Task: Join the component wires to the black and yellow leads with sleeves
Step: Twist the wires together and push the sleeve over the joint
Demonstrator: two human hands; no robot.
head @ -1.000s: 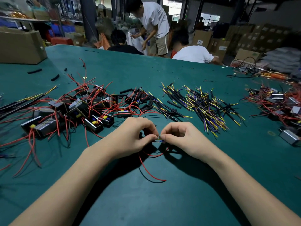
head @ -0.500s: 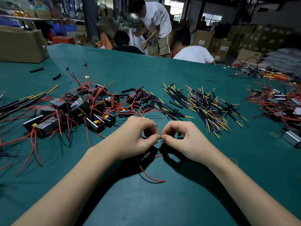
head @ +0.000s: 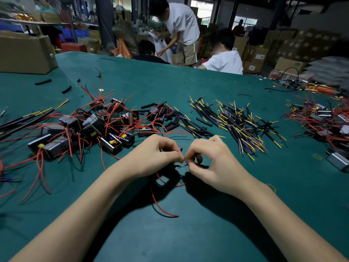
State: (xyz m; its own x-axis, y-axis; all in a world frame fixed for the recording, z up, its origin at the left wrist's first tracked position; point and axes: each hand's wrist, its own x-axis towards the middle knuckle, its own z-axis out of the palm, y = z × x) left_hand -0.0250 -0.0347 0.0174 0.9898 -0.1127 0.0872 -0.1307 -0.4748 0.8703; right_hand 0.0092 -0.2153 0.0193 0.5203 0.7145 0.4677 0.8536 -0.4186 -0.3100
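Here, low centre over the green table [head: 188, 82]: a tiny wire joint [head: 182, 166], bare strands showing pale with a trace of blue at the right end, spans the small gap between the two hands just above the tabletop. Left hand [head: 154, 156] fingers curled, thumb and forefinger pinching the left end of the joint; a small dark component [head: 179, 148] is partly visible tucked behind its fingers, details hidden. Right hand [head: 209, 159] likewise curled, thumb and forefinger pinching the right end; what lead it holds is mostly covered by the fingers. A thin red wire [head: 162, 207] hangs from under the left hand, loops once below the joint and trails toward the viewer on the table, free end lying loose. Beyond the hands, left: a tangled heap of components with red wires [head: 85, 125], boxy dark bodies with yellow and blue bits. Centre: short black sleeves [head: 170, 123] scattered beside that heap. Right of centre: a spread pile of black and yellow leads [head: 241, 125], some blue showing. Far right: a second cluster of red-wired components [head: 324, 120]. Far left: cardboard box [head: 26, 53] on the table; people at the far edge, cartons behind them
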